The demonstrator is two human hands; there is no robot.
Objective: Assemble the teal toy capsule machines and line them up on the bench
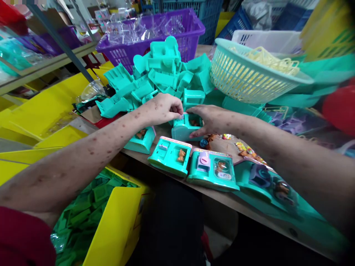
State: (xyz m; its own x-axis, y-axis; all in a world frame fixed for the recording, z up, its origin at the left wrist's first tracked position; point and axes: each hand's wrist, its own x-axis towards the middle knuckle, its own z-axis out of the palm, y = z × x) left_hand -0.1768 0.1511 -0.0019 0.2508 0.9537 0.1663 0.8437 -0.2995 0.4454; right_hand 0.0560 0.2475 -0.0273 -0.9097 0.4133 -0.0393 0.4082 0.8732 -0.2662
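Note:
A teal toy housing with a small brown figure in its window stands on the bench in front of me. My right hand grips its right side, thumb low and fingers at the top edge. My left hand is closed in a pinch at the top left edge of the housing; what the fingertips hold is hidden. Nearer to me stand a teal toy with a brown figurine and one with a lilac knob and clear dome. Another housing lies under my left forearm.
Teal parts are heaped behind my hands. A purple basket of clear plastic pieces and a pale green basket of cream strips stand behind. Small figurines lie at right. A yellow bin holds green parts below left.

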